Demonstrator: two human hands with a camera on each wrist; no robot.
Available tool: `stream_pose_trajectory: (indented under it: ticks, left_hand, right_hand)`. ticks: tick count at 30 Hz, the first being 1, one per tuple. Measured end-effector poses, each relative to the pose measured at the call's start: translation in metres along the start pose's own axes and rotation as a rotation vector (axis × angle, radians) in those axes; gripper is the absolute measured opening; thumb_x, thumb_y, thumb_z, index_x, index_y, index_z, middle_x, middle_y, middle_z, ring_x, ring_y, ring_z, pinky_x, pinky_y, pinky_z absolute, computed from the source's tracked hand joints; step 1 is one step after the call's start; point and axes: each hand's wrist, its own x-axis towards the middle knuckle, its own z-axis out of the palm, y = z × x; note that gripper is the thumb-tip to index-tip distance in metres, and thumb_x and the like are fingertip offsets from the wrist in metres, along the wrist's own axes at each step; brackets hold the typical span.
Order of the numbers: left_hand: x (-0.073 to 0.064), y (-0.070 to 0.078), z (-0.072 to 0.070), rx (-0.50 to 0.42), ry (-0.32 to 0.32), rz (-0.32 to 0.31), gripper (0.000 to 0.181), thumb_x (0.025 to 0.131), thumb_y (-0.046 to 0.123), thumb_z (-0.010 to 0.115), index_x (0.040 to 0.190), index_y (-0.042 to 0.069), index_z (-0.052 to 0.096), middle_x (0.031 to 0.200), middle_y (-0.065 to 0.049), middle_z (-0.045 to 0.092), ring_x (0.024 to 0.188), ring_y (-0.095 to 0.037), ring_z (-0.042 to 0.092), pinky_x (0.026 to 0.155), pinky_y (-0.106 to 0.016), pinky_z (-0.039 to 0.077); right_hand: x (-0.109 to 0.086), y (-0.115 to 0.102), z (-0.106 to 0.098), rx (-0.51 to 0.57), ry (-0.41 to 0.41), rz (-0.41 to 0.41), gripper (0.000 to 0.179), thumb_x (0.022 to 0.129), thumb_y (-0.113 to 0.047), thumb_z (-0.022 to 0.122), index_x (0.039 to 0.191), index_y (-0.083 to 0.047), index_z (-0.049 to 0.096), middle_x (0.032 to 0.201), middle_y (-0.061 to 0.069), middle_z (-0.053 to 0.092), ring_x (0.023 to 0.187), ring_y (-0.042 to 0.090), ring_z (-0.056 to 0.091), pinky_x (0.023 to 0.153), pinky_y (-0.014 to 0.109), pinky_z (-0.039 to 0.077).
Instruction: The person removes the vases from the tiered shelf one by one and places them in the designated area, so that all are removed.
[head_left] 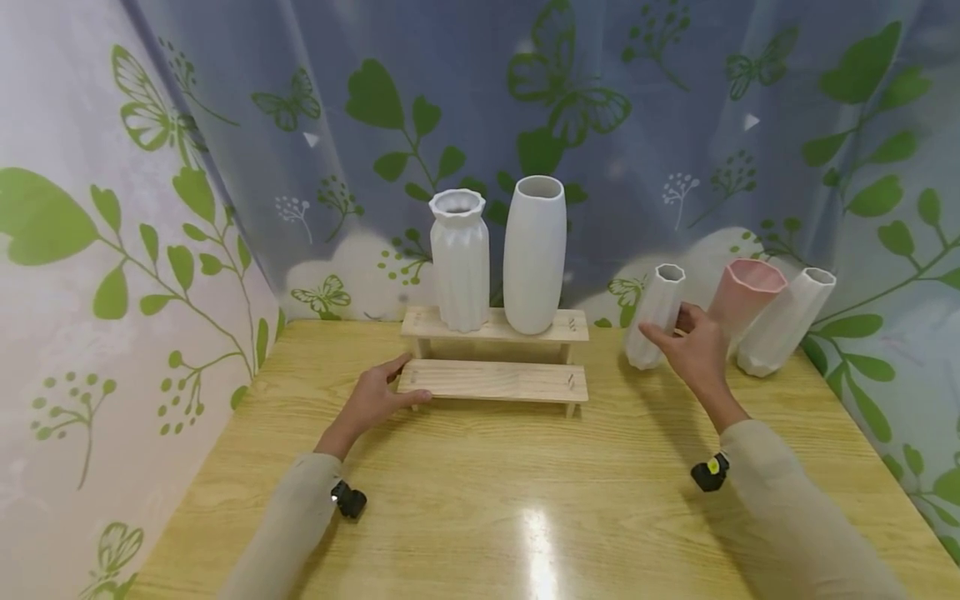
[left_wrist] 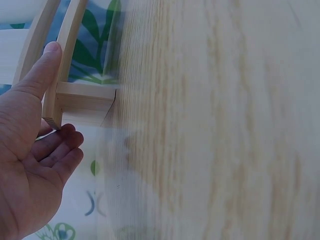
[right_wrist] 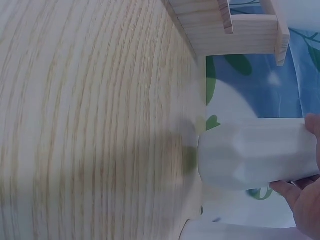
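A: Left hand (head_left: 372, 398), go.
B: Holding. Left of centre, on the left end of the wooden stand (head_left: 491, 380), lower step. Thumb on top along the front edge, fingers curled at the end, gap narrow. Left wrist view agrees: thumb on the board, fingers bent below it.
A: Right hand (head_left: 697, 348)?
B: Right of centre, pinching the small white vase (head_left: 662, 302), thumb one side, fingers the other, spread only as far as the vase's width. Right wrist view has the fingertips at the right edge, hand partly cut off.
A: Vase standing on the counter (head_left: 465, 492)?
B: Base is at the surface or just above; can't tell which. Mouth up, slight lean in frame.
A: Neighbours?
B: Pink vase (head_left: 741, 292) just right of it, partly behind the hand, then a leaning white ribbed vase (head_left: 787, 321) at far right.
A: Stand's top step?
B: Two, upper centre: a ruffled-rim white vase (head_left: 460, 267) on the left, a tall smooth white vase (head_left: 536, 254) on the right, both upright, slightly apart.
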Motion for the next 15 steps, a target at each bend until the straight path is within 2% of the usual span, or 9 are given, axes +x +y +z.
stream_pose_trajectory:
  ticks: [8,15]
  left_hand:
    - [0.0012,-0.0001,0.0011,0.004,0.008,0.004,0.097,0.084,0.054,0.081,0.159,0.009,0.038,0.161,-0.014,0.038,0.142,-0.042,0.045,0.110,-0.053,0.045]
    - [0.0009,0.0001,0.0016,-0.003,0.005,0.003,0.098,0.085,0.052,0.081,0.159,0.008,0.036,0.162,-0.018,0.036,0.142,-0.045,0.043,0.109,-0.055,0.045]
  right_hand:
    - [0.0023,0.0056,0.0019,-0.015,0.003,-0.002,0.067,0.088,-0.032,0.084,0.137,0.006,0.058,0.126,0.027,0.067,0.114,0.037,0.067,0.094,0.051,0.056]
    - [0.0029,0.0094,0.0022,-0.039,0.011,-0.012,0.066,0.087,-0.034,0.084,0.135,0.005,0.060,0.123,0.027,0.069,0.111,0.037,0.068,0.090,0.045,0.059]
